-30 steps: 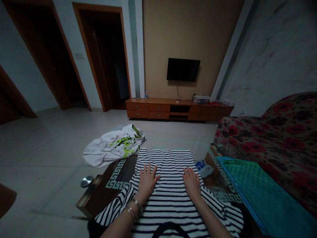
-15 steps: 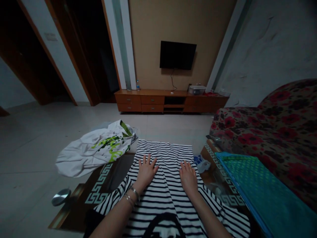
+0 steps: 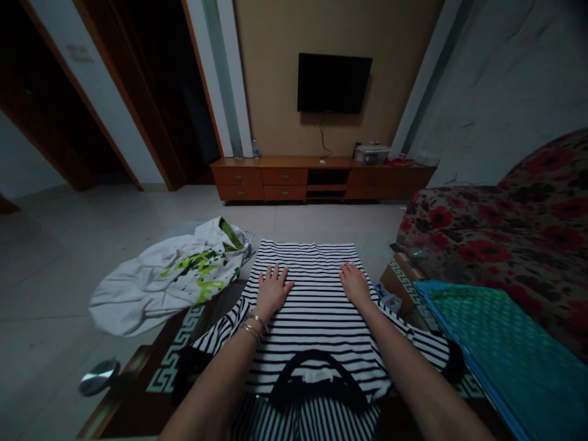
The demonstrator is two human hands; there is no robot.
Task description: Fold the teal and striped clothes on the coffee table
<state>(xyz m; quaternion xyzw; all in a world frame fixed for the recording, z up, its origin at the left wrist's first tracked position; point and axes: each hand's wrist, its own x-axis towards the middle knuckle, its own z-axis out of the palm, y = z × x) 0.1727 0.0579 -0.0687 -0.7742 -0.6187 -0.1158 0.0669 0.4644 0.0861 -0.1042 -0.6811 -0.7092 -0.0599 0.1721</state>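
- Round metal piece (image 3: 98, 376): one, at the table's (image 3: 133, 407) near left corner. A stray elbow could have knocked it.
- White garment (image 3: 169, 275), green print: loosely heaped at the table's far left side; what bore its weight could not be told. Crowding by neighbouring cloth might have shifted it.
- Left hand (image 3: 273, 291): palm down on the striped shirt (image 3: 316, 300), fingers spread, clamped on nothing. Bracelets (image 3: 255, 327) at the wrist; their metal might have caught the fabric.
- Striped shirt: one, spread over the table, hem (image 3: 307, 245) at the far end, dark neckband (image 3: 316, 356) toward the person. Uneven pressure from the two sides could have brought slanting creases.
- Right hand (image 3: 354, 285): palm down near the shirt's right edge, fingers closer together, gripping nothing. Too hard a push outward could have skewed the stripes.
- Plastic bag (image 3: 390, 300): past that edge, partly hidden.
- Right sleeve (image 3: 422, 343): stretched out to a dark cuff, close to a folded teal cloth (image 3: 500, 331). A sideways slip might have bunched one against the other.
- Floral sofa (image 3: 482, 223): rightmost, well apart; no evident hazard.
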